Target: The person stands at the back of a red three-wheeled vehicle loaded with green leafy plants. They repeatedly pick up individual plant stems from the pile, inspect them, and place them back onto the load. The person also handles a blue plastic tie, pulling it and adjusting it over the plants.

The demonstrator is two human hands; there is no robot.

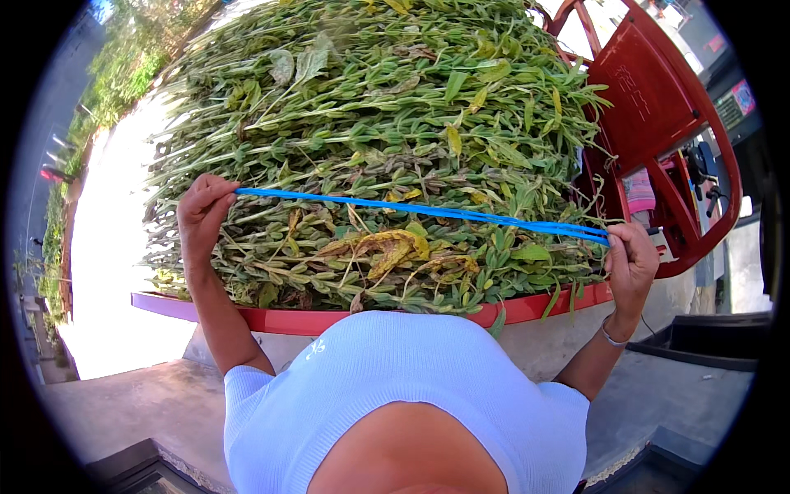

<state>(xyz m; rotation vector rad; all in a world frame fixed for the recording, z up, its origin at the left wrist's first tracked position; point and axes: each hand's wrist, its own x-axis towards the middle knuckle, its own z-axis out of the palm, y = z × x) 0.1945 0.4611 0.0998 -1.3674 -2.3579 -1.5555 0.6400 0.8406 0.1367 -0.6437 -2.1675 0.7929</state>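
Note:
A length of blue plastic string (428,211), in several flat strands side by side, is drawn straight and taut between my hands. My left hand (203,211) pinches its left end between thumb and fingers. My right hand (632,257) grips the right end, slightly lower in the view; that wrist wears a silver bangle. Just beyond and beneath the string lies a thick heap of cut plant stalks (378,132), with green pods and some yellow, withered leaves. Whether the string touches the heap, I cannot tell.
The stalks lie on a red cart whose near rail (280,320) runs in front of my body. At the right stands the cart's red metal panel (650,90) with a tubular frame. Concrete ground (140,399) is around me; bright pavement and greenery show at the left.

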